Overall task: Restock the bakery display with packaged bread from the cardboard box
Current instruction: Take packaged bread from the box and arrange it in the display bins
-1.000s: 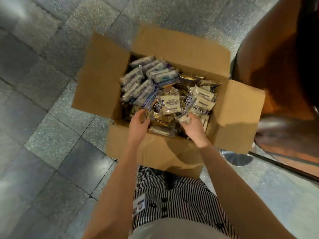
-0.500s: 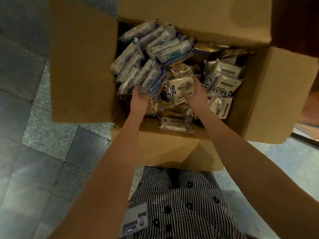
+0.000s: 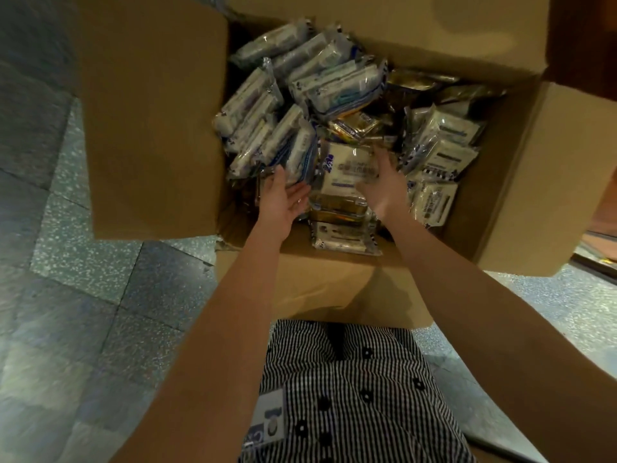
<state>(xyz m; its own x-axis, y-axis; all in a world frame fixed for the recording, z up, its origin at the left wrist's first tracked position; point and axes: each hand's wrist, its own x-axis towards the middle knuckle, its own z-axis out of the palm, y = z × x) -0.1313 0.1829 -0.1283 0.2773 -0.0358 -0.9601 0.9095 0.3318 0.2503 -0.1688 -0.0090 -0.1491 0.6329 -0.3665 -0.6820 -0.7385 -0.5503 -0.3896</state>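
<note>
Speckled floor (image 3: 100, 295) carries the open box (image 3: 150, 128), full of bread. Left hand (image 3: 283, 198) lies spread, palm up, beside a white pack (image 3: 347, 168); right hand (image 3: 380, 185), fingers spread, touches its edge. Best to clamp it from both sides (the film looks slippery).

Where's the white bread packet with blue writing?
In the head view, the white packet lies in the middle of the cardboard box, between the left hand and right hand.

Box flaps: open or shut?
Open. The flaps of the cardboard box fold outward on the left, right and far sides, leaving the packaged bread inside exposed.
</note>
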